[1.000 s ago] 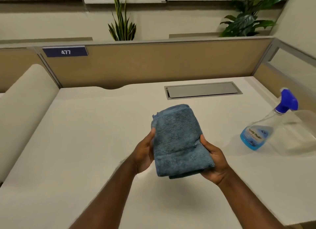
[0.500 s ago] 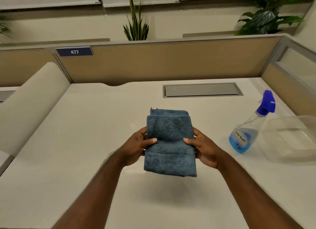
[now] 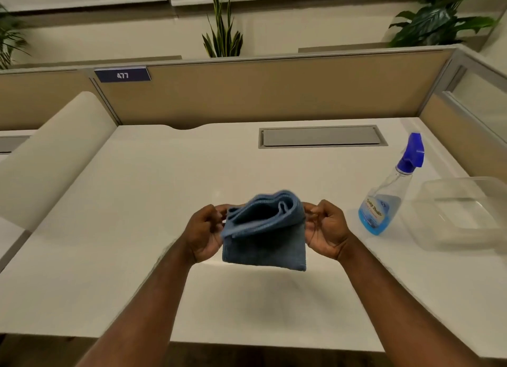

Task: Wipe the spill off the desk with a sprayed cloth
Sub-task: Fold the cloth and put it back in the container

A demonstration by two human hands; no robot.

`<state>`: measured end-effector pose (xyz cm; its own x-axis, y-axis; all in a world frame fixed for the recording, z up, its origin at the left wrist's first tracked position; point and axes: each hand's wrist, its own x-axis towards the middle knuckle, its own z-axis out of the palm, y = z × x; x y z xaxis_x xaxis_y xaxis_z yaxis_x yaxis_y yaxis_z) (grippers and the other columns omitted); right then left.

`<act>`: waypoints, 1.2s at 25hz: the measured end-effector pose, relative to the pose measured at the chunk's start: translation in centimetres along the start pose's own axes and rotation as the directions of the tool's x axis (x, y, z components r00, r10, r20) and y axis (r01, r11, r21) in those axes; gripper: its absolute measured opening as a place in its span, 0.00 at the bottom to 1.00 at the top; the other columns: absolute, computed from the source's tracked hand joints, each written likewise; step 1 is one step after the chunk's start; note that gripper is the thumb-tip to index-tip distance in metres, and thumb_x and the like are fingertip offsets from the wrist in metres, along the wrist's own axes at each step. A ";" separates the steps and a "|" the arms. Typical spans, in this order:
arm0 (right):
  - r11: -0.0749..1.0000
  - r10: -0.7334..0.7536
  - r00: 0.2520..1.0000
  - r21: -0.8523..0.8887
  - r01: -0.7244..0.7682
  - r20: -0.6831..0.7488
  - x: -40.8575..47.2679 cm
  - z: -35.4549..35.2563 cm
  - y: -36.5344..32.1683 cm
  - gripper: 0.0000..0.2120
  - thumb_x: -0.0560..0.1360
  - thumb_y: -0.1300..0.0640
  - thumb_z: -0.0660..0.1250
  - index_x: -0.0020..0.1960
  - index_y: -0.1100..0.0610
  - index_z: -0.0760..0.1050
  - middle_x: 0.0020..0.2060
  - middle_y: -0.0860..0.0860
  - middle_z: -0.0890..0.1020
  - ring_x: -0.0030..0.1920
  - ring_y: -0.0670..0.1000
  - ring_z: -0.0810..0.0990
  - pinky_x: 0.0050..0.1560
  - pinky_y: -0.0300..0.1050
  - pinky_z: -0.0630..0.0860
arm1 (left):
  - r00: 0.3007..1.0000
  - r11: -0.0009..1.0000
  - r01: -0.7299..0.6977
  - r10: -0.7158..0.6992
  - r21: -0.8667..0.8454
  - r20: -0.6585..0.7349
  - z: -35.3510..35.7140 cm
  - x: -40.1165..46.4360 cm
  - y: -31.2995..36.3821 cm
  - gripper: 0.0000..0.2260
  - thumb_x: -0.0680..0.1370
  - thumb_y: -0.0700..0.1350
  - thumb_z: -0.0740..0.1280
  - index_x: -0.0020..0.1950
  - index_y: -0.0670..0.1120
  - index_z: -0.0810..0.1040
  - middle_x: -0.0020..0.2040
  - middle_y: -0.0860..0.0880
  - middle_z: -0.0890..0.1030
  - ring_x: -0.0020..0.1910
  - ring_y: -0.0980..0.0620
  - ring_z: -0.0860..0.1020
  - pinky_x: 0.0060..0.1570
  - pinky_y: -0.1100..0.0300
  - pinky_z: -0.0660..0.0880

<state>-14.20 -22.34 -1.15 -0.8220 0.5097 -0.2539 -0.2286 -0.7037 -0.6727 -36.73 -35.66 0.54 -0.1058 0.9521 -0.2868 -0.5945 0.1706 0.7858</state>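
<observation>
Blue cloth [image 3: 264, 242], two hands, one spray bottle [image 3: 385, 199]

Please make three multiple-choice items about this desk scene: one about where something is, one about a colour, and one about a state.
1. Where does the spray bottle stand?
A. on the desk, to the right of the hands
B. inside the clear container
C. on the floor

2. What colour is the cloth?
A. white
B. blue
C. red

3. What is the state of the cloth?
A. lying flat on the desk
B. draped over the bottle
C. held up above the desk by the left hand and the right hand

Answers: 1 A, it stands upright on the desk beside the clear container. 2 B, its fabric is blue. 3 C, both hands pinch its upper corners and its shadow falls on the desk below.
</observation>
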 end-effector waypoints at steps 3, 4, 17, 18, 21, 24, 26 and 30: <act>0.987 0.019 0.997 -0.157 -0.031 -0.079 -0.3 -0.3 1.7 0.16 0.65 0.48 0.74 0.43 0.61 0.79 0.62 0.60 0.79 0.62 0.59 0.77 0.63 0.55 0.73 | 0.999 0.947 -0.042 0.036 0.318 0.027 -0.8 -0.8 -1.5 0.11 0.68 0.40 0.72 0.49 0.37 0.82 0.63 0.40 0.79 0.62 0.42 0.77 0.57 0.48 0.78; 0.961 0.001 0.998 -0.276 -0.020 -0.069 -0.8 -0.2 2.3 0.15 0.63 0.50 0.77 0.42 0.59 0.78 0.65 0.58 0.76 0.64 0.58 0.75 0.63 0.55 0.74 | 0.999 0.900 -0.042 0.041 0.434 0.012 -1.0 -1.2 -2.0 0.13 0.64 0.41 0.76 0.46 0.39 0.81 0.64 0.43 0.78 0.63 0.45 0.77 0.58 0.47 0.77; 0.943 -0.145 0.887 -0.332 -0.010 -0.439 -10.6 -1.5 11.2 0.36 0.57 0.47 0.80 0.61 0.56 0.74 0.53 0.54 0.82 0.54 0.55 0.80 0.52 0.53 0.78 | 0.987 0.791 -0.157 0.144 0.591 0.070 1.5 -5.1 -9.0 0.11 0.63 0.33 0.78 0.41 0.44 0.83 0.55 0.50 0.83 0.55 0.51 0.81 0.55 0.50 0.79; 0.964 -0.163 0.861 -0.263 0.035 -0.482 -11.3 -2.0 11.4 0.40 0.56 0.43 0.81 0.64 0.56 0.73 0.56 0.55 0.82 0.56 0.57 0.80 0.56 0.57 0.77 | 0.985 0.803 -0.162 0.164 0.573 0.047 2.6 -5.1 -9.9 0.12 0.63 0.32 0.78 0.41 0.45 0.83 0.55 0.50 0.84 0.54 0.52 0.81 0.56 0.49 0.79; 0.948 -0.199 0.838 -0.317 0.033 -0.509 -13.7 -2.6 10.3 0.37 0.59 0.48 0.81 0.65 0.56 0.73 0.56 0.55 0.83 0.57 0.57 0.81 0.60 0.58 0.77 | 0.975 0.820 -0.186 0.221 0.542 0.000 5.5 -4.4 -12.2 0.13 0.62 0.30 0.77 0.40 0.45 0.83 0.54 0.50 0.84 0.53 0.52 0.82 0.56 0.50 0.79; 0.826 -0.279 0.788 -0.556 -0.094 -0.549 -15.8 -3.5 8.0 0.30 0.61 0.59 0.80 0.61 0.54 0.75 0.54 0.52 0.84 0.55 0.53 0.82 0.56 0.51 0.80 | 0.961 0.764 -0.258 0.264 0.591 0.079 8.0 -2.5 -13.5 0.13 0.63 0.30 0.77 0.40 0.45 0.82 0.54 0.51 0.83 0.54 0.53 0.81 0.55 0.52 0.78; 0.842 -0.324 0.757 -0.538 -0.043 -0.567 -16.9 -4.9 6.5 0.32 0.61 0.63 0.80 0.62 0.54 0.73 0.57 0.54 0.82 0.57 0.54 0.81 0.54 0.50 0.80 | 0.930 0.674 -0.362 0.310 0.644 0.198 9.6 -1.0 -14.0 0.12 0.64 0.33 0.77 0.40 0.47 0.81 0.56 0.50 0.82 0.57 0.53 0.80 0.54 0.50 0.79; 0.949 -0.208 0.877 -0.308 0.073 -0.433 -20.7 -9.4 2.5 0.36 0.61 0.57 0.79 0.66 0.54 0.71 0.60 0.56 0.81 0.60 0.57 0.80 0.54 0.53 0.79 | 0.868 0.527 -0.484 0.391 0.699 0.306 15.4 2.9 -16.7 0.11 0.64 0.35 0.77 0.39 0.49 0.80 0.57 0.52 0.81 0.57 0.54 0.78 0.49 0.48 0.78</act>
<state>7.14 -29.97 -4.15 -0.4471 0.8079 -0.3838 -0.1163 -0.4780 -0.8706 -14.85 -31.86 -5.00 -0.0799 0.9709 0.2259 0.2950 -0.1934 0.9357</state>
